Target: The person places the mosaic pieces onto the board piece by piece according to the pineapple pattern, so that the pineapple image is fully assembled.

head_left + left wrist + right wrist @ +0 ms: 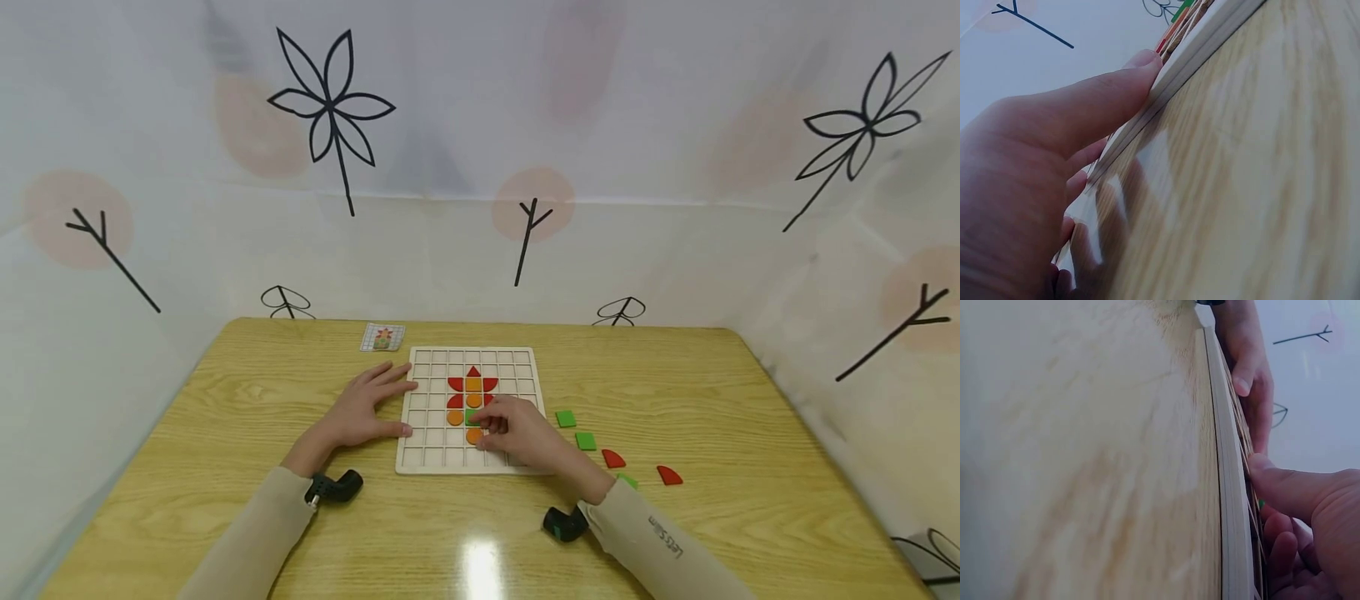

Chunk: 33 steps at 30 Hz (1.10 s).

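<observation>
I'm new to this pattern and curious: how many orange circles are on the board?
3 in view: an upper circle just below the orange square, a left circle beside the green square, and a lower circle by the right hand, which may hide more.

High forward-down head view; low, close wrist views; common board edge

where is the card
In the head view, the card lies left of centre, near the far edge of the table, beyond the left hand, by the far-left corner of the board.
</observation>
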Each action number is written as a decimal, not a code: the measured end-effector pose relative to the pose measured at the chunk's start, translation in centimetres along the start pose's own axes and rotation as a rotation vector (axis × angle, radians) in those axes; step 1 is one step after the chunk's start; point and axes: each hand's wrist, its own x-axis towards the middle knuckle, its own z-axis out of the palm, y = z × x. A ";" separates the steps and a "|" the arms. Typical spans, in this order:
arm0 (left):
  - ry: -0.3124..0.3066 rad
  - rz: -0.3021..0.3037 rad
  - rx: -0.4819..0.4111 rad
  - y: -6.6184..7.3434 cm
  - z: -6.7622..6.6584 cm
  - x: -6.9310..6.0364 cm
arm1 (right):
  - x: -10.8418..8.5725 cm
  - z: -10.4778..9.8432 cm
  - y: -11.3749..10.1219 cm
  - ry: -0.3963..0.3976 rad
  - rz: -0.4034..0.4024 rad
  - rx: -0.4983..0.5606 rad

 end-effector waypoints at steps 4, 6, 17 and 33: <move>0.000 -0.003 0.003 0.0 0.0 0.0 | 0.0 0.0 -0.1 0.004 0.006 -0.006; 0.001 -0.002 0.003 0.0 0.0 0.0 | 0.0 0.0 -0.1 0.005 0.007 -0.010; 0.003 -0.002 0.007 0.0 0.1 0.0 | 0.1 -0.5 0.1 -0.018 -0.010 -0.050; -0.003 -0.012 -0.001 0.2 0.0 0.0 | 0.2 -0.6 -1.0 -0.085 -0.052 -0.197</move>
